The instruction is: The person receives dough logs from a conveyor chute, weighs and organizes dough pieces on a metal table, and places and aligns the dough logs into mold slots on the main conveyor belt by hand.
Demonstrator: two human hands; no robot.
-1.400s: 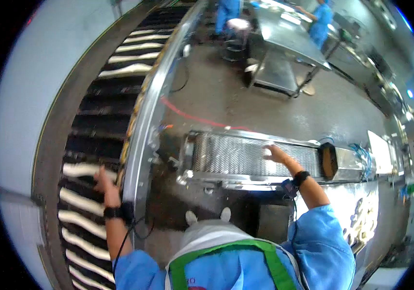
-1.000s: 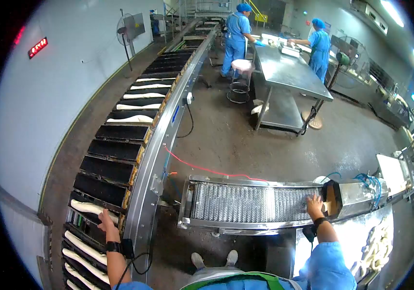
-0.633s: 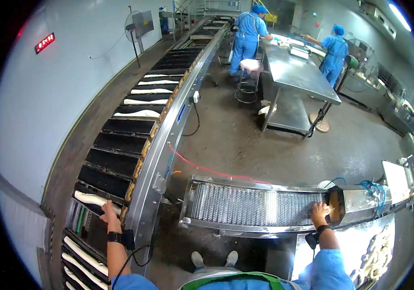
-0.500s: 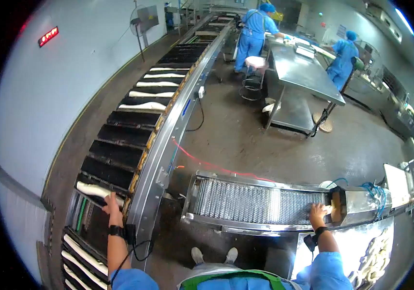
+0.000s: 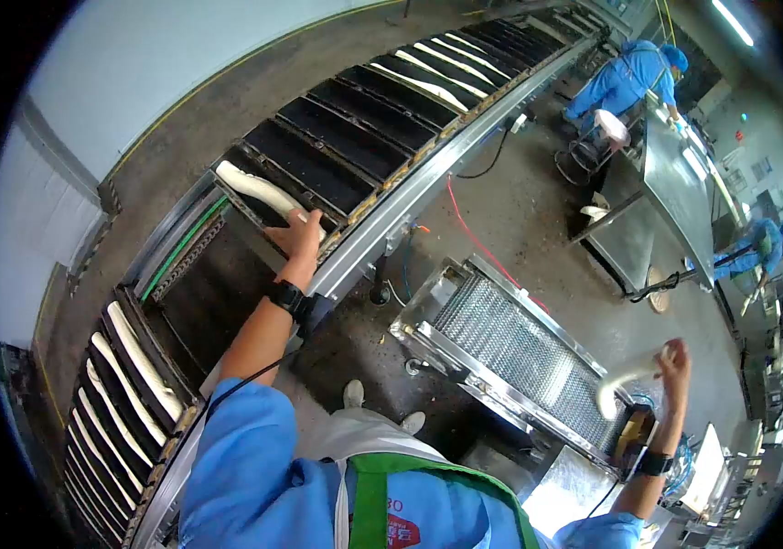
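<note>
My left hand (image 5: 296, 238) rests at the near end of a long white dough strip (image 5: 259, 190) in a black tray on the conveyor, its fingers apart and touching the tray's edge. Over the far end of the small mesh belt (image 5: 524, 343), my right hand (image 5: 673, 359) is raised and closed round one end of a curved dough piece (image 5: 620, 382), which hangs down to the left. Beyond the left hand's tray lie black trays (image 5: 341, 133) with no dough in them. Nearer to me, more trays hold dough strips (image 5: 140, 366).
A gap (image 5: 213, 284) in the tray row shows a green strip and a chain. The metal rail (image 5: 382, 224) edges the conveyor. Two people in blue (image 5: 625, 78) (image 5: 757, 247) stand by a steel table (image 5: 675, 192). A stool (image 5: 611, 128) and red hose (image 5: 478, 240) are beyond the belt.
My right hand has lifted off the mesh belt's far end with a dough piece in it. My left hand stays by its tray's dough strip. The whole view has tilted and turned.
</note>
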